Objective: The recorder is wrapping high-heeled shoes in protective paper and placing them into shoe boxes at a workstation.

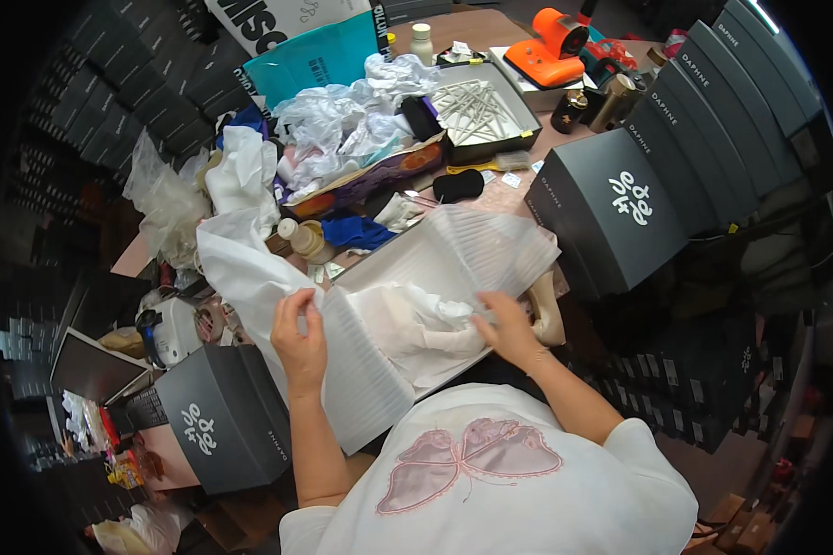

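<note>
Before me lies an open shoe box [342,294], lined with ribbed white foam sheet [366,375]. White tissue paper [416,324] is bunched inside around pale contents that I cannot make out. My left hand [299,347] pinches the edge of a white wrapping sheet [245,264] at the box's left side. On the right, my right hand [511,331] reaches over the box with its fingers apart, close to the tissue. Another foam flap [495,245] stands up at the box's far right. A smooth beige curved thing [548,313] sits by my right wrist, partly hidden.
Dark grey shoe boxes are stacked at the right [606,208] and another stands at the left [222,416]. Crumpled plastic [342,116], a tray of white sticks [477,106], a bottle [305,239], a yellow-handled brush [491,165] and an orange device [546,55] crowd the far side.
</note>
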Motion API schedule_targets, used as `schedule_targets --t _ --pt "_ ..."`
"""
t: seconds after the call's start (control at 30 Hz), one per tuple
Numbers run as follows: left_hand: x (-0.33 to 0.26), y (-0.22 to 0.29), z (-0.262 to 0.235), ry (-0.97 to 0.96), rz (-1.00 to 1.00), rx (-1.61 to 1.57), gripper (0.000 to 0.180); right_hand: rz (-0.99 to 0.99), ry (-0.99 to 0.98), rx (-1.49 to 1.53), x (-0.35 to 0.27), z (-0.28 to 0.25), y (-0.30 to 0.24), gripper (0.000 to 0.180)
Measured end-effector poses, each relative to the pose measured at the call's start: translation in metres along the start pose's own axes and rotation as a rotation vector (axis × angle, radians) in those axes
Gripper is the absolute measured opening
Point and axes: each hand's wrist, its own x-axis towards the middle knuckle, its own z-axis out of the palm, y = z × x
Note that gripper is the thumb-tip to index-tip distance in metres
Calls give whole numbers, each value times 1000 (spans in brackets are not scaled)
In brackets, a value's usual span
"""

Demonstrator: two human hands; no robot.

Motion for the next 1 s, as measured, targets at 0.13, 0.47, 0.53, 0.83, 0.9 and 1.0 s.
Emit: schedule_targets --t 0.13,0.47,0.53,0.83,0.9,1.0 --pt "21 4 6 -2 106 60 22 598 311 -227 -83 -56 121 65" --pt "-14 37 23 -568 3 -278 9 480 -4 239 -56 -52 125 49" --pt "-19 20 -2 -411 -101 -136 10 534 -145 454 -39 -62 108 60" --pt "-6 -51 -133 -123 21 660 33 332 9 543 -9 -166 -9 63" --pt "18 -69 -166 -71 56 805 36 196 -121 811 15 -176 -50 68" --pt "53 -53 -177 -80 238 841 39 104 -310 1119 37 -131 -87 75"
